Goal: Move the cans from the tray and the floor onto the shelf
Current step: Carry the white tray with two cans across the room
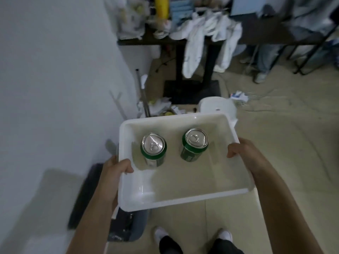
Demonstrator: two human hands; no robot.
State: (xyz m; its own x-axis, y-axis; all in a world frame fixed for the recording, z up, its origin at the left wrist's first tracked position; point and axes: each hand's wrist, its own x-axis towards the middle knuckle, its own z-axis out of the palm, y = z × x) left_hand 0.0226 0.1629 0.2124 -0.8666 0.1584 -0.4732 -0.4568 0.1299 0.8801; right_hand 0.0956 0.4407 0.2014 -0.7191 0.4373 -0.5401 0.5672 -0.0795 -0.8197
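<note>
A white plastic tray (183,196) is held in the air in front of me, above the floor. My left hand (117,170) grips its left rim and my right hand (242,153) grips its right rim. Two green cans with silver tops stand upright inside it: one can (153,149) at the left, the other can (195,143) near the middle. The near half of the tray holds nothing. No shelf is in view.
A white wall runs along the left. Ahead stands a dark table (165,38) with white cloths (194,52) hanging off it, a white bin (217,107) and litter below. A person's legs (264,61) are at the back right. A dark bin (126,226) sits near my feet.
</note>
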